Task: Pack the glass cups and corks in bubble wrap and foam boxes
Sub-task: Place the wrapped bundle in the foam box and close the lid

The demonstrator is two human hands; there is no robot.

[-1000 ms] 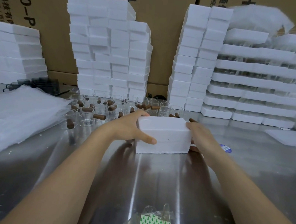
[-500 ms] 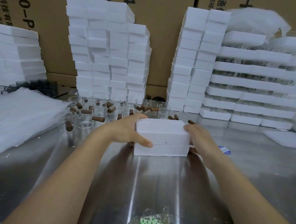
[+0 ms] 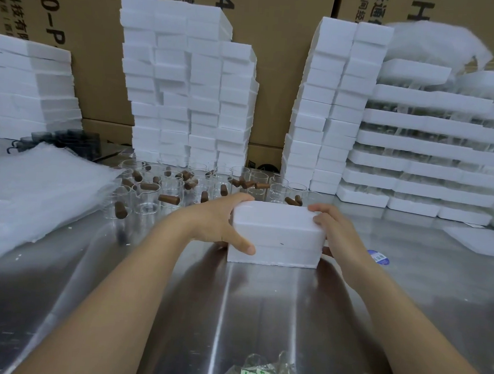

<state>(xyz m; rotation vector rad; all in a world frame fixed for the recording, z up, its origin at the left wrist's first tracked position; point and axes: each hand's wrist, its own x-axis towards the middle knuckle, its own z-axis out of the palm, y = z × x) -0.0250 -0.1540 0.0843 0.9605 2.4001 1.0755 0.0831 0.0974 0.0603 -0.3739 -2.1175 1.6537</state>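
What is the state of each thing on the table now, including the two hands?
foam box: closed, resting on the table, held from both sides.
left hand: grips the box's left end, thumb on the front.
right hand: grips the box's right end, fingers curled over the top.
glass cups: upright, unwrapped.
corks: loose, lying among the cups.
bubble wrap: flat pile, untouched.

Packing workshop, stacked foam boxes (image 3: 188, 90), cardboard cartons (image 3: 280, 44), steel table (image 3: 232, 316)

One head-worn view looks forward and down, close over the steel table (image 3: 261, 317). It faces the foam stacks (image 3: 188, 82) and cardboard cartons (image 3: 278, 73) along the far edge.
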